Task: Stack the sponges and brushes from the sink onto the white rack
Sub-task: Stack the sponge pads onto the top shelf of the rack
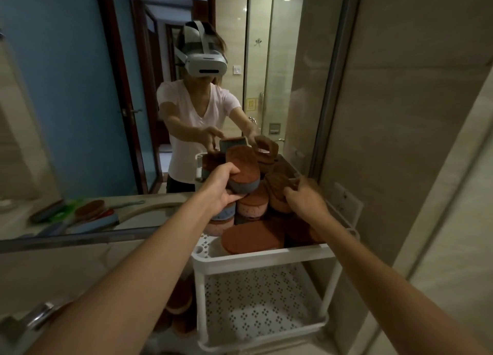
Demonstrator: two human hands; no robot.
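A white two-tier rack stands against the mirror. Its top shelf carries a pile of several oval sponges with rust-brown scouring tops. My left hand grips one sponge, brown on top and grey-blue below, tilted above the pile. My right hand holds a brown sponge on the right side of the pile. A large brown sponge lies flat at the shelf's front. The lower shelf is perforated and bare.
The mirror reflects a person wearing a headset and the same pile. Brushes and sponges lie on the counter at left. More sponges sit low beside the rack. A chrome tap shows at bottom left. The tiled wall is right.
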